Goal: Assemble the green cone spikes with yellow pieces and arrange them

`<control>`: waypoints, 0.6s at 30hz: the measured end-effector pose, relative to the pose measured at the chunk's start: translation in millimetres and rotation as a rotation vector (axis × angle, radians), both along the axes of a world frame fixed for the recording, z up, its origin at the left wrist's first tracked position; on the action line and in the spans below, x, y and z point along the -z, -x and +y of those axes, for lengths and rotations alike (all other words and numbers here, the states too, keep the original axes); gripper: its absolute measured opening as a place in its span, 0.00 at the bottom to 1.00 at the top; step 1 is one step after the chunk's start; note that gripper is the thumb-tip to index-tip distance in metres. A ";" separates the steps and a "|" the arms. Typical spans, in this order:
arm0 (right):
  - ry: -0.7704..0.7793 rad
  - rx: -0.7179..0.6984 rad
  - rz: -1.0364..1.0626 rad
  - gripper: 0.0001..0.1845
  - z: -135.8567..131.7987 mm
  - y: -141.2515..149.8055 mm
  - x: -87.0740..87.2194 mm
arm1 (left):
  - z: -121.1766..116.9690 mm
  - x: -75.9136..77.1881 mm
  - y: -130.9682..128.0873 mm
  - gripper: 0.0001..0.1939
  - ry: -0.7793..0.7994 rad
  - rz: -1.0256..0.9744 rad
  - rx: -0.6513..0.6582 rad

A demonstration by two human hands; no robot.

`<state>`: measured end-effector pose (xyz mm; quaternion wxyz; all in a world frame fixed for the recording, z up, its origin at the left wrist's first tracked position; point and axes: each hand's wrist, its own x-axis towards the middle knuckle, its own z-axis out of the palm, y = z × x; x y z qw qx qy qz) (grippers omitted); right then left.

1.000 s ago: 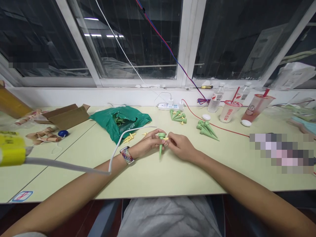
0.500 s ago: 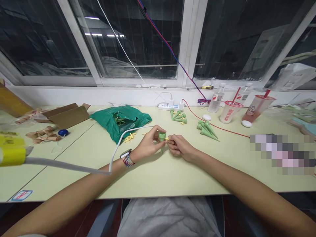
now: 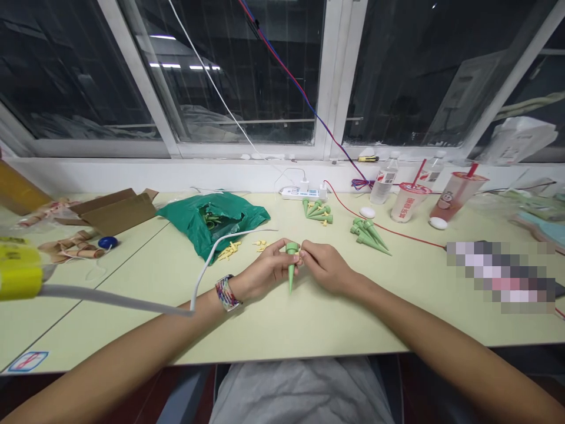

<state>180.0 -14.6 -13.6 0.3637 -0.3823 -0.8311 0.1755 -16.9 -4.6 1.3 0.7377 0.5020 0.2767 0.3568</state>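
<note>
My left hand (image 3: 262, 272) is closed round a green watering spike (image 3: 291, 274), which points tip down just above the table. My right hand (image 3: 327, 266) pinches a small yellow valve (image 3: 297, 254) against the spike's side, below its cap. Fingers mostly cover that valve. Left of my hands lie loose yellow valves (image 3: 229, 251), with a few more valves (image 3: 260, 243) by my left fingers. Beyond my hands, several green spikes with yellow valves fitted (image 3: 318, 210) lie in a group. Farther right is a pile of green spikes (image 3: 369, 235).
An open green plastic bag (image 3: 194, 221) lies at the left, near a cardboard box (image 3: 117, 213) and a blue ball (image 3: 107, 242). A white cable (image 3: 200, 282) crosses near my left forearm. Drink cups (image 3: 408, 203), bottles and a power strip (image 3: 291, 193) line the back.
The spike has turned in my left hand, and its long tip now shows in front of my fingers. My right hand has closed in, covering more of the yellow valve.
</note>
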 end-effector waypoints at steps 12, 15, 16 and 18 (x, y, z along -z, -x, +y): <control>0.851 -0.186 0.694 0.22 6.6 17.0 12.2 | 4.4 3.0 6.5 0.20 -0.583 0.309 -0.232; 0.640 -0.093 0.536 0.23 4.2 15.1 10.5 | 5.5 0.8 6.3 0.19 -0.379 0.201 -0.074; 0.478 -0.050 0.424 0.22 2.3 13.2 9.2 | 5.6 -0.3 6.3 0.18 -0.283 0.148 -0.006; 0.126 0.026 0.158 0.18 -1.6 8.2 6.1 | 5.6 -1.5 6.2 0.16 -0.114 0.059 0.080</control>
